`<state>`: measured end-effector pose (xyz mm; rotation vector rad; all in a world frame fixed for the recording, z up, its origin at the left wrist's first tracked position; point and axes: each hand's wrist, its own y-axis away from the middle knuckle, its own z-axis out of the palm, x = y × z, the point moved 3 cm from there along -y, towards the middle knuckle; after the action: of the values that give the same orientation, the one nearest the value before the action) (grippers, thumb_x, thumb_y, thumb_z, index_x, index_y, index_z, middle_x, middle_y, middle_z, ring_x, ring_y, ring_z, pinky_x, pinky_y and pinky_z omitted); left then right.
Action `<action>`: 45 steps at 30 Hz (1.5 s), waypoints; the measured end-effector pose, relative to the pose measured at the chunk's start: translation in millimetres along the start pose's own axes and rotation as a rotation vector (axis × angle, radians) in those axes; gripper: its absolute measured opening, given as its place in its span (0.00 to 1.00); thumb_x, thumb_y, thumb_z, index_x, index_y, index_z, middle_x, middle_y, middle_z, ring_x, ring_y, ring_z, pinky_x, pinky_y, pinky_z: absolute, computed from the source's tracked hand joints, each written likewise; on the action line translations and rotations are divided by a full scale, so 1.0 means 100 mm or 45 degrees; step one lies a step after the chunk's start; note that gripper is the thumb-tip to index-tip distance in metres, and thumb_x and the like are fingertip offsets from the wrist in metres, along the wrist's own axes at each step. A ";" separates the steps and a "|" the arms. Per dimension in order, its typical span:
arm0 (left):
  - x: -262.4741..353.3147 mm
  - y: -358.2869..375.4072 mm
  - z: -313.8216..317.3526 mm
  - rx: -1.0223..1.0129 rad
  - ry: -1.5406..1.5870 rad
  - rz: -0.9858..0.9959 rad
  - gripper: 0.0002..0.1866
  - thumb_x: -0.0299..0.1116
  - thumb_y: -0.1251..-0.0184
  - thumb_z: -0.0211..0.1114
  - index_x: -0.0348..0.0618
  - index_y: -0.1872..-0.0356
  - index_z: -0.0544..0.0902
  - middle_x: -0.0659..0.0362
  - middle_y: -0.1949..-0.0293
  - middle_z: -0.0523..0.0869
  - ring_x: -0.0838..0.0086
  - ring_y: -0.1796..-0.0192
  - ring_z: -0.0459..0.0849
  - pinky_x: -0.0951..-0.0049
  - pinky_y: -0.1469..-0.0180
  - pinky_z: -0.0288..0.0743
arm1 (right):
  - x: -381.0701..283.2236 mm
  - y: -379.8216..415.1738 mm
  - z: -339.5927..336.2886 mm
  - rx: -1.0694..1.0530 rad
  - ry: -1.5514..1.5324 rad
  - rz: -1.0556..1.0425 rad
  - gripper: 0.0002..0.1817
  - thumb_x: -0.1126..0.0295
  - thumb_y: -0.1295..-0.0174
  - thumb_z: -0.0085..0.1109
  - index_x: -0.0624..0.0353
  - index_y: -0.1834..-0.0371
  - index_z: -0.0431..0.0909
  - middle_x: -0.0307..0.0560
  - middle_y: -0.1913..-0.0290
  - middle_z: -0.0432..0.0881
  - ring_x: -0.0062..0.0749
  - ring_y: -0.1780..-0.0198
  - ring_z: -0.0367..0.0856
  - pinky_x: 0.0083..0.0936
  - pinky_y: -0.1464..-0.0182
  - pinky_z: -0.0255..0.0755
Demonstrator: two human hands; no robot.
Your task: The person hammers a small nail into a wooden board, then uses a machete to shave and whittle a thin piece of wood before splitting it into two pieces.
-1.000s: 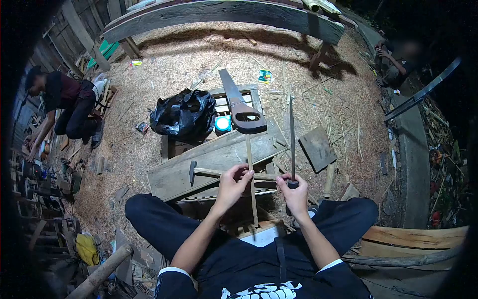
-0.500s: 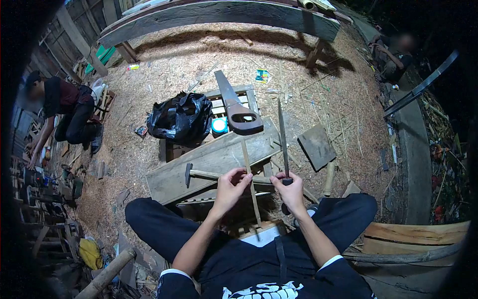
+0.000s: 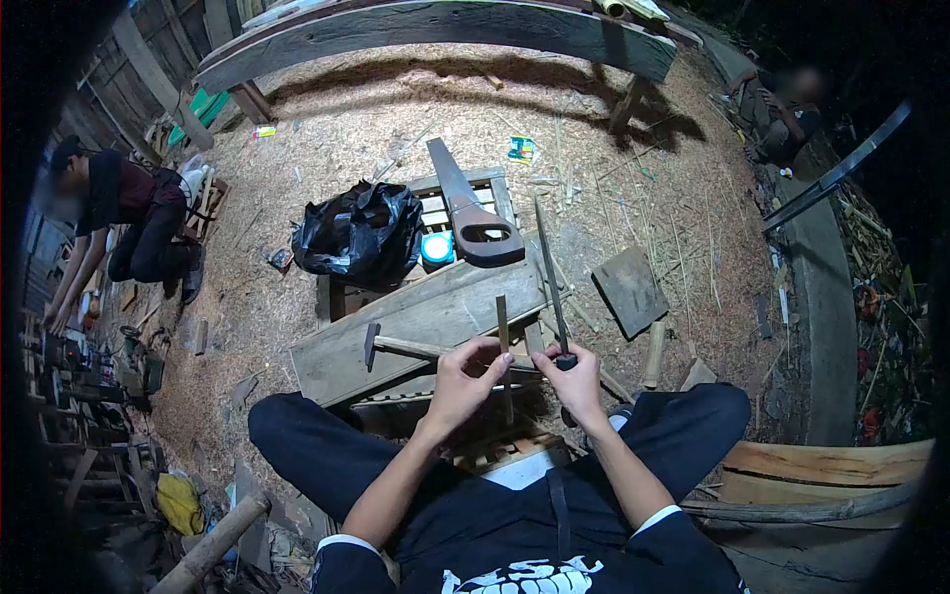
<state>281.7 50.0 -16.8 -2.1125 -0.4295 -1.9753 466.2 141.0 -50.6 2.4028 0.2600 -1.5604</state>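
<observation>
My left hand (image 3: 461, 388) pinches a thin wooden strip (image 3: 503, 327) between thumb and fingers, the strip standing nearly upright over my lap. In my right hand (image 3: 580, 388) is a long narrow-bladed knife (image 3: 551, 272), its dark handle in my fist and its blade pointing away from me, just right of the strip. Beyond my hands a wide grey plank (image 3: 416, 312) lies slantwise, with a hammer (image 3: 372, 346) whose handle runs behind my left hand. A handsaw (image 3: 483, 236) with a brown handle rests farther off on a slatted wooden crate (image 3: 502, 193).
A black plastic bag (image 3: 356, 233) and a blue-and-white round object (image 3: 436, 249) sit by the saw. A square board (image 3: 630, 292) lies right. One person (image 3: 139, 213) crouches at left; another (image 3: 782, 114) sits far right. A wooden bench (image 3: 445, 38) spans the back.
The strip has turned more upright and shifted slightly right, its lower end lifted. The knife blade tilts a little further left. The left person's arms have moved.
</observation>
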 end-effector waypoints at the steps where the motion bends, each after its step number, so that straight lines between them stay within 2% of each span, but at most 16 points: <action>1: 0.01 0.00 0.00 0.023 0.029 0.012 0.11 0.33 0.28 0.71 0.35 0.53 0.87 0.59 0.66 0.92 0.80 0.62 0.88 0.78 0.58 0.80 | -0.01 0.00 0.00 -0.001 0.000 0.001 0.16 0.61 0.42 0.78 0.63 0.69 0.85 0.38 0.76 0.82 0.19 0.73 0.76 0.24 0.68 0.72; 7: -0.08 0.00 -0.02 0.103 0.011 0.037 0.12 0.34 0.24 0.67 0.34 0.51 0.86 0.61 0.67 0.89 0.81 0.68 0.84 0.76 0.62 0.79 | -0.12 0.01 -0.02 0.077 0.071 -0.049 0.16 0.62 0.36 0.73 0.67 0.68 0.84 0.38 0.75 0.84 0.17 0.73 0.75 0.25 0.70 0.70; 10: 0.00 -0.01 -0.07 0.139 0.232 -0.112 0.12 0.35 0.23 0.66 0.34 0.51 0.86 0.61 0.67 0.87 0.82 0.69 0.80 0.76 0.64 0.77 | -0.24 0.01 -0.09 0.071 0.199 -0.098 0.18 0.60 0.34 0.71 0.69 0.65 0.85 0.46 0.75 0.85 0.21 0.73 0.78 0.27 0.68 0.73; 13: 0.05 -0.03 -0.21 0.238 0.079 -0.037 0.13 0.35 0.22 0.66 0.34 0.49 0.86 0.61 0.67 0.86 0.83 0.69 0.79 0.76 0.66 0.74 | -0.34 0.02 -0.12 0.024 0.328 -0.036 0.20 0.58 0.35 0.71 0.69 0.59 0.86 0.55 0.73 0.85 0.30 0.73 0.82 0.31 0.65 0.76; 15: 0.05 -0.06 -0.34 0.368 -0.063 0.085 0.12 0.34 0.24 0.67 0.35 0.49 0.87 0.60 0.68 0.86 0.83 0.71 0.78 0.76 0.69 0.72 | -0.41 0.03 -0.11 0.130 0.409 -0.214 0.22 0.56 0.37 0.71 0.66 0.53 0.86 0.60 0.66 0.87 0.43 0.66 0.88 0.36 0.60 0.79; 18: 0.13 -0.03 -0.55 0.360 -0.292 0.082 0.13 0.37 0.22 0.66 0.38 0.48 0.87 0.67 0.66 0.81 0.87 0.70 0.73 0.81 0.71 0.65 | -0.42 0.03 -0.03 0.165 0.548 -0.477 0.24 0.56 0.36 0.70 0.61 0.43 0.84 0.58 0.59 0.88 0.50 0.63 0.89 0.41 0.58 0.79; 19: 0.16 -0.01 -0.59 0.391 -0.277 0.048 0.13 0.37 0.23 0.68 0.37 0.50 0.88 0.66 0.68 0.83 0.86 0.70 0.74 0.80 0.70 0.67 | -0.46 0.04 -0.01 0.090 0.562 -0.409 0.25 0.58 0.37 0.70 0.60 0.41 0.82 0.59 0.56 0.88 0.51 0.60 0.89 0.42 0.57 0.80; 23: 0.09 0.05 -0.76 0.457 -0.344 0.013 0.14 0.37 0.24 0.68 0.36 0.51 0.88 0.65 0.69 0.85 0.87 0.70 0.75 0.80 0.70 0.67 | -0.52 -0.07 0.18 -0.014 0.634 -0.656 0.25 0.61 0.37 0.69 0.59 0.39 0.79 0.55 0.60 0.88 0.54 0.60 0.88 0.42 0.60 0.80; 25: 0.03 0.04 -0.81 0.491 -0.336 0.163 0.13 0.36 0.27 0.70 0.35 0.55 0.89 0.60 0.77 0.84 0.82 0.76 0.74 0.75 0.72 0.68 | -0.56 -0.16 0.30 -0.058 0.740 -0.726 0.24 0.60 0.36 0.69 0.57 0.39 0.79 0.55 0.62 0.87 0.53 0.62 0.87 0.43 0.61 0.80; 30: 0.04 0.08 -0.92 0.461 -0.343 0.012 0.14 0.38 0.27 0.70 0.34 0.55 0.89 0.58 0.79 0.84 0.79 0.77 0.76 0.72 0.72 0.69 | -0.66 -0.32 0.52 -0.138 0.930 -0.785 0.23 0.53 0.37 0.70 0.54 0.44 0.81 0.52 0.66 0.85 0.52 0.64 0.87 0.44 0.63 0.79; 32: -0.06 0.07 -0.95 0.489 -0.338 0.071 0.15 0.39 0.26 0.68 0.34 0.54 0.89 0.56 0.79 0.85 0.77 0.77 0.77 0.70 0.72 0.70 | -0.71 -0.35 0.53 -0.152 0.968 -0.777 0.26 0.50 0.39 0.73 0.56 0.45 0.82 0.53 0.60 0.88 0.50 0.62 0.88 0.42 0.61 0.80; 33: -0.06 0.07 -0.97 0.452 -0.398 0.038 0.16 0.40 0.25 0.68 0.35 0.54 0.89 0.52 0.77 0.86 0.71 0.77 0.80 0.67 0.69 0.74 | -0.70 -0.36 0.53 -0.145 0.952 -0.784 0.26 0.50 0.39 0.73 0.55 0.45 0.83 0.52 0.60 0.89 0.50 0.61 0.88 0.42 0.60 0.80; 37: -0.14 0.06 -0.99 0.481 -0.532 0.126 0.16 0.41 0.25 0.68 0.34 0.54 0.88 0.50 0.67 0.90 0.69 0.67 0.85 0.68 0.63 0.77 | -0.70 -0.35 0.55 -0.099 0.976 -0.933 0.26 0.49 0.39 0.73 0.54 0.45 0.83 0.50 0.60 0.88 0.47 0.60 0.86 0.40 0.59 0.79; 41: -0.13 0.05 -1.01 0.376 -0.415 0.038 0.15 0.39 0.24 0.66 0.34 0.55 0.88 0.50 0.65 0.89 0.64 0.63 0.86 0.66 0.55 0.77 | -0.75 -0.32 0.55 -0.124 1.037 -0.976 0.27 0.50 0.41 0.74 0.53 0.44 0.82 0.49 0.64 0.86 0.44 0.62 0.83 0.38 0.61 0.78; 43: -0.14 0.06 -0.96 0.327 -0.697 0.334 0.14 0.38 0.23 0.63 0.35 0.56 0.85 0.49 0.64 0.88 0.55 0.59 0.86 0.62 0.46 0.74 | -0.78 -0.32 0.55 -0.114 1.005 -0.953 0.27 0.51 0.41 0.75 0.53 0.43 0.81 0.50 0.65 0.85 0.44 0.62 0.83 0.38 0.61 0.78; 45: -0.21 0.05 -0.91 0.359 -0.687 0.311 0.13 0.37 0.23 0.62 0.35 0.57 0.84 0.48 0.64 0.88 0.52 0.57 0.85 0.60 0.43 0.71 | -0.79 -0.33 0.51 -0.101 0.974 -0.926 0.28 0.51 0.41 0.75 0.53 0.43 0.81 0.50 0.66 0.85 0.44 0.62 0.83 0.38 0.61 0.78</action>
<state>197.2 12.3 -30.3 -2.3499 -0.4747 -1.1257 380.7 155.8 -2.5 2.8860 1.4283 -0.6740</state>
